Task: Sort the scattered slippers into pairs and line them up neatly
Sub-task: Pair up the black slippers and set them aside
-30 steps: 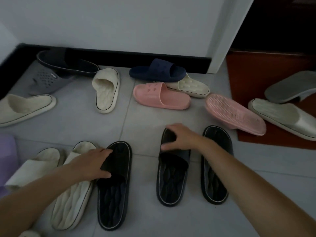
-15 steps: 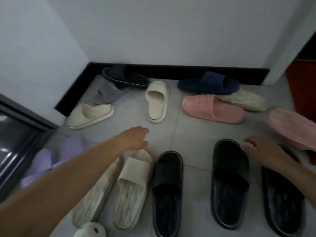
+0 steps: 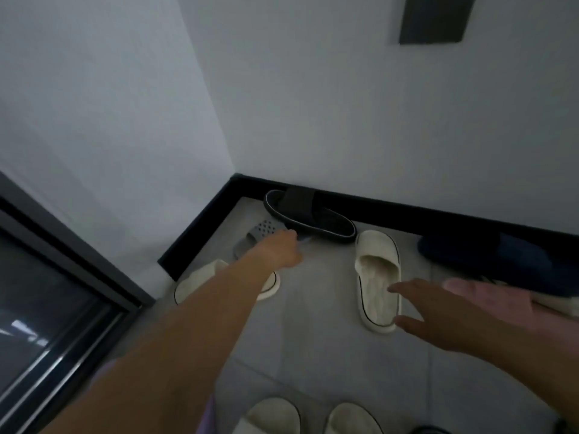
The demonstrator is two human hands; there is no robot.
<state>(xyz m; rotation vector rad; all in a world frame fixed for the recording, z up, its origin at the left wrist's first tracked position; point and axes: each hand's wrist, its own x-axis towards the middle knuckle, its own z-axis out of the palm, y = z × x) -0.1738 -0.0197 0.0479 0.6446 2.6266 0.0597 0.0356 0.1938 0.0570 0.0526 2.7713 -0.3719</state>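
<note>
A black slipper (image 3: pixel 310 214) leans against the skirting in the corner, partly on top of a grey perforated slipper (image 3: pixel 257 234). My left hand (image 3: pixel 280 250) stretches out to them, its fingertips at the black slipper's near edge; the grip is blurred. A cream slipper (image 3: pixel 379 277) lies lengthwise in the middle. My right hand (image 3: pixel 445 311) hovers just right of it, fingers spread and holding nothing. Another cream slipper (image 3: pixel 194 285) lies partly under my left forearm. Two cream slippers (image 3: pixel 272 415) show their toes side by side at the bottom edge.
A navy slipper (image 3: pixel 501 255) lies by the back wall on the right, with a pink slipper (image 3: pixel 460 285) just beyond my right hand. Black skirting (image 3: pixel 438 217) lines both walls. A dark glass door frame (image 3: pixel 62 308) runs along the left. Grey floor tiles (image 3: pixel 313 355) fill the middle.
My view has tilted up and leftward toward the corner. My left hand left the front row and reached far to the black slipper; my right hand came off the black pair toward the cream slipper.
</note>
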